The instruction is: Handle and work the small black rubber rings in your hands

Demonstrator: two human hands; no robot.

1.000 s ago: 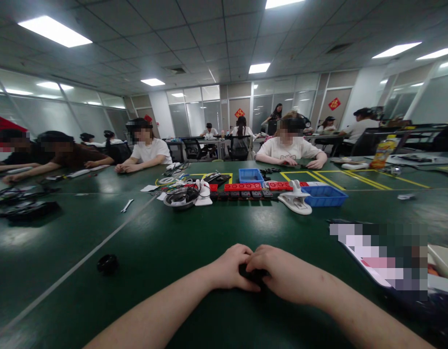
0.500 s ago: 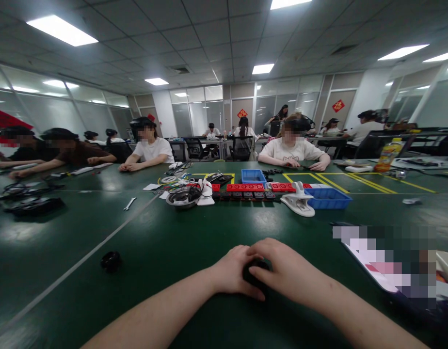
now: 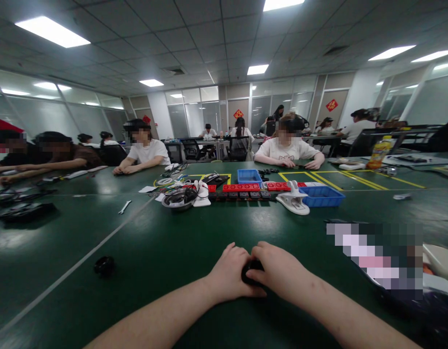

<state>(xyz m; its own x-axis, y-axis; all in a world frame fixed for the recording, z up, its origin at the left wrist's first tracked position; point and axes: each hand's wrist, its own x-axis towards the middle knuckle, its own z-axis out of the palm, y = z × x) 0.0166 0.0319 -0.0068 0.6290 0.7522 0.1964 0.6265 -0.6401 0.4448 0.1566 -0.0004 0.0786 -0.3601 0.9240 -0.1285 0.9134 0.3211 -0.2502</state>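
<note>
In front of me at the near middle of the table, both hands are closed around a small black rounded part (image 3: 250,272). My left hand (image 3: 230,272) wraps it from the left, its thumb reaching underneath on the near side. From the right, my right hand (image 3: 278,267) grips it with thumb and fingers. Much of the part is covered by my fingers, so its exact kind cannot be made out. Away to the left, a second black ring-like piece (image 3: 104,266) lies on the green table (image 3: 166,252), touched by neither hand.
Across the table lie a wrench (image 3: 125,207), a metal bowl of cables (image 3: 178,199), red block strips (image 3: 241,187), a white clamp (image 3: 294,201) and blue trays (image 3: 323,196). A drink bottle (image 3: 379,152) stands at the right. Several people sit around.
My right-hand fingers have curled in closer around the black part, and the two hands sit tighter together. The whole view has shifted slightly, with things appearing a bit further left.
</note>
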